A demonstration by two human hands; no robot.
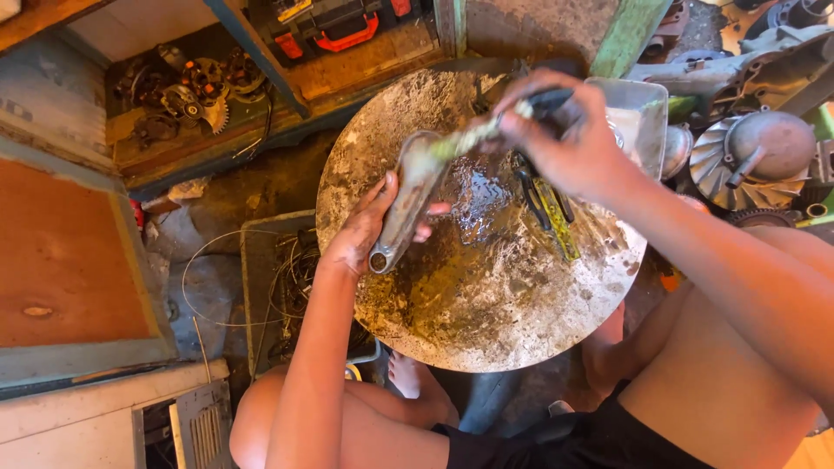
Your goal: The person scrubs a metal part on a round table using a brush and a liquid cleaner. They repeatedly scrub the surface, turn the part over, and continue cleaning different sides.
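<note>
below, we see our left hand [365, 227] gripping a greasy metal lever arm [407, 201], fingers wrapped around its lower end, holding it tilted over a round, stained metal tray [486, 304]. our right hand [565, 139] closes around the dark handle of a brush [486, 130], whose bristles touch the arm's upper end. pliers [543, 204] lie on the tray just beside the arm. a finned engine part [751, 161] sits at right.
</note>
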